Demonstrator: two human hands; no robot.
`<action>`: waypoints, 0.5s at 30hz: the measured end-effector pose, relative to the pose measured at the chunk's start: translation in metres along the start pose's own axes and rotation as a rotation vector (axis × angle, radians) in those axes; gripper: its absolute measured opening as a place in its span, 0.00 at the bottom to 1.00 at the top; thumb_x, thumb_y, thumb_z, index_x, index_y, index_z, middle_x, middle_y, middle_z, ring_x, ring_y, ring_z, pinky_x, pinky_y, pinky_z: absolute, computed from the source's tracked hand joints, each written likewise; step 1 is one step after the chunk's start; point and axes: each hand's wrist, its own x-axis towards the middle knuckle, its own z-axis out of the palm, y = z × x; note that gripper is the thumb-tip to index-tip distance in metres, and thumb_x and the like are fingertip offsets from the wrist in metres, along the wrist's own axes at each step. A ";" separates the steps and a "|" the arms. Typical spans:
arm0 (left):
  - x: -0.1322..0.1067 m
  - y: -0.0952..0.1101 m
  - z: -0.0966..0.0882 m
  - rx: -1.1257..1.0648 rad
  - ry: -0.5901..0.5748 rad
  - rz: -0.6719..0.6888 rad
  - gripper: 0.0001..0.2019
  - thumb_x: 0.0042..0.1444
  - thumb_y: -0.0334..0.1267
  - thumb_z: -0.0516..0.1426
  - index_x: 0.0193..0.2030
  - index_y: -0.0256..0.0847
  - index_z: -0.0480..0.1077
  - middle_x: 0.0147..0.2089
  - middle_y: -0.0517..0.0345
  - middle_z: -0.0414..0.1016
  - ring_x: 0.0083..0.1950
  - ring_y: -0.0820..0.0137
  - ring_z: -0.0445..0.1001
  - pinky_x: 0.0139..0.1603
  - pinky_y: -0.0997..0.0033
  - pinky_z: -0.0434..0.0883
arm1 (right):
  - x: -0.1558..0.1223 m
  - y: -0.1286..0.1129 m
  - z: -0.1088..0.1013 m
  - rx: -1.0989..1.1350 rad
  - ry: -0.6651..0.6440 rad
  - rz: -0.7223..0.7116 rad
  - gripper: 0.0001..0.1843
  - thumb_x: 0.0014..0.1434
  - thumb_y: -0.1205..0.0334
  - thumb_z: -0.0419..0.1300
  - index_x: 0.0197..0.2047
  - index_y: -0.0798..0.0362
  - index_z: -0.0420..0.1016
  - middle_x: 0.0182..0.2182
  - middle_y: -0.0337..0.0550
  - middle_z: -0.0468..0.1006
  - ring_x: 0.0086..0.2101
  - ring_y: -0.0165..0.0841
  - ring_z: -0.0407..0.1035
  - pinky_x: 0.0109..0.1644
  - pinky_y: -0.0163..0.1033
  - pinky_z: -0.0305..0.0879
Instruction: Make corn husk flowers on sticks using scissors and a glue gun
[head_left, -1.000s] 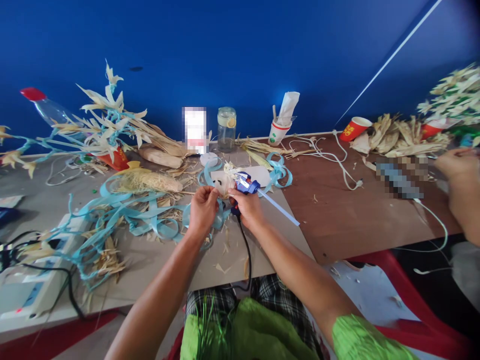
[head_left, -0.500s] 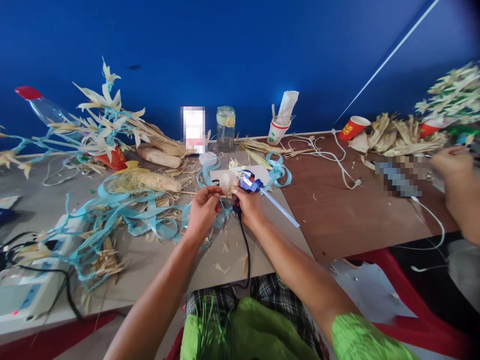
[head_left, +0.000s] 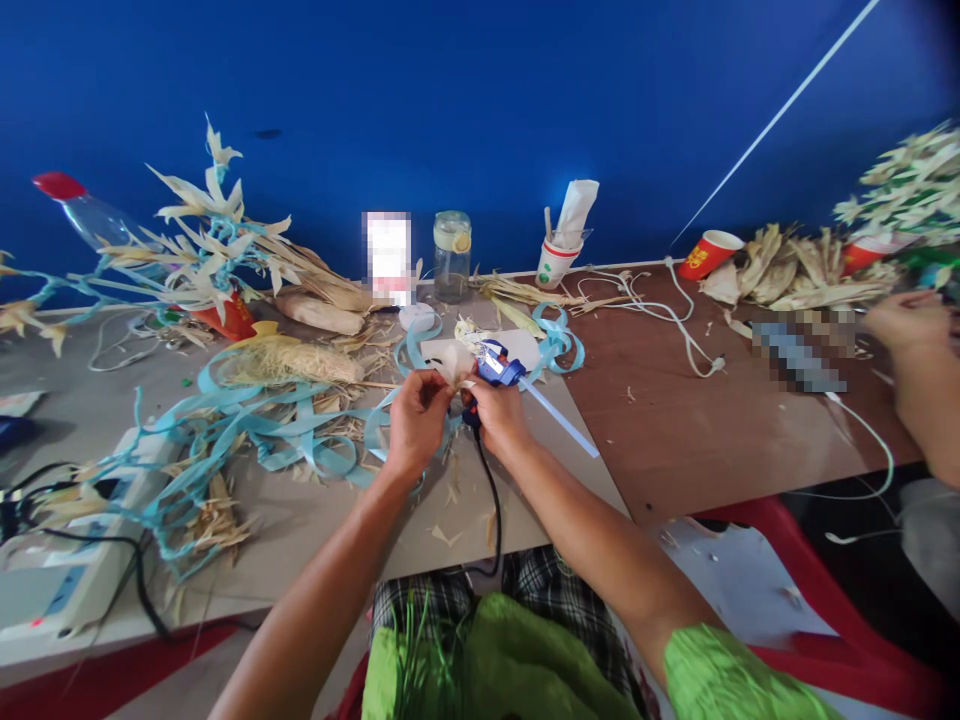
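Note:
Between the fingertips of both hands is a small pale piece of corn husk (head_left: 455,362), pinched at its lower end. My left hand (head_left: 417,420) is closed on it from the left, fingers curled. My right hand (head_left: 496,412) is closed on it from the right, partly covering a blue glue gun (head_left: 495,362). A translucent glue stick (head_left: 561,418) juts from the gun toward the lower right, and its black cord (head_left: 491,490) runs down past the table edge. Whether my right hand touches the gun, I cannot tell.
Light blue ribbon (head_left: 300,430) and husk scraps lie left of my hands, near a white power strip (head_left: 97,550). A glass jar (head_left: 451,262) and a paper cup (head_left: 559,262) stand by the blue wall. At the right is another person's hand (head_left: 911,330).
My left hand has moved slightly right and closer to my right hand, its fingers now meeting at the husk piece. The glue gun stays nearly where it was.

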 end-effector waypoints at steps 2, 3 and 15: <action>0.000 -0.001 0.000 0.001 -0.004 -0.002 0.07 0.46 0.34 0.59 0.30 0.39 0.65 0.26 0.64 0.65 0.27 0.78 0.62 0.29 0.78 0.60 | -0.001 -0.002 0.001 0.013 0.000 0.010 0.08 0.39 0.62 0.62 0.21 0.53 0.65 0.14 0.30 0.62 0.17 0.24 0.54 0.21 0.32 0.50; 0.000 -0.002 0.001 -0.010 -0.008 -0.012 0.07 0.46 0.34 0.60 0.31 0.39 0.65 0.26 0.64 0.64 0.26 0.78 0.62 0.28 0.78 0.60 | -0.002 -0.003 0.001 0.022 0.000 0.017 0.08 0.39 0.62 0.62 0.21 0.53 0.66 0.14 0.30 0.63 0.17 0.24 0.54 0.20 0.31 0.50; 0.002 0.004 -0.002 0.026 -0.026 -0.183 0.09 0.46 0.38 0.60 0.29 0.39 0.63 0.19 0.68 0.61 0.19 0.79 0.59 0.21 0.79 0.55 | 0.001 -0.006 -0.003 0.202 -0.123 0.165 0.13 0.35 0.63 0.66 0.25 0.53 0.67 0.16 0.30 0.67 0.17 0.23 0.59 0.21 0.30 0.54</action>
